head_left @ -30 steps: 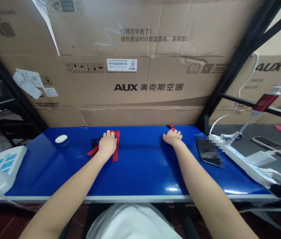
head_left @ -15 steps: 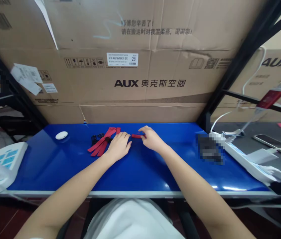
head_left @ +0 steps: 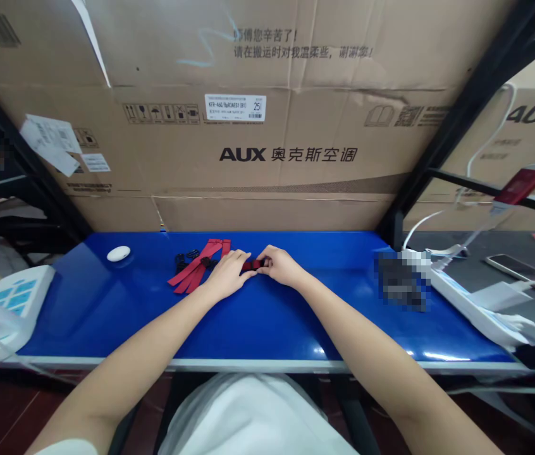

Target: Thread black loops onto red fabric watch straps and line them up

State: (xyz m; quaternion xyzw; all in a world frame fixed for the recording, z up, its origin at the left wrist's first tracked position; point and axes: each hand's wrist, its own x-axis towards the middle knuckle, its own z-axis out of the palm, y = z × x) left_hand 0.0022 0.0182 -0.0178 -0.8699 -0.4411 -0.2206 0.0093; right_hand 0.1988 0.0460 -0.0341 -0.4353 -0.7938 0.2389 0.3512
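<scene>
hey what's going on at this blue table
A person has both hands at a small red-and-black piece. The right hand pinches one end; the left hand is at the other, its exact grip unclear. Crossed red strips lie on the blue table beside the left hand, with a white oval object farther left.

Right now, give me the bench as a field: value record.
left hand: left hand at the left of a narrow red-and-black strap, grip unclear
right hand: right hand pinching the strap's right end
left of hands: overlapping flat red strips
surface: glossy blue tabletop
far left: white oval object
behind: brown cardboard printed AUX
</scene>
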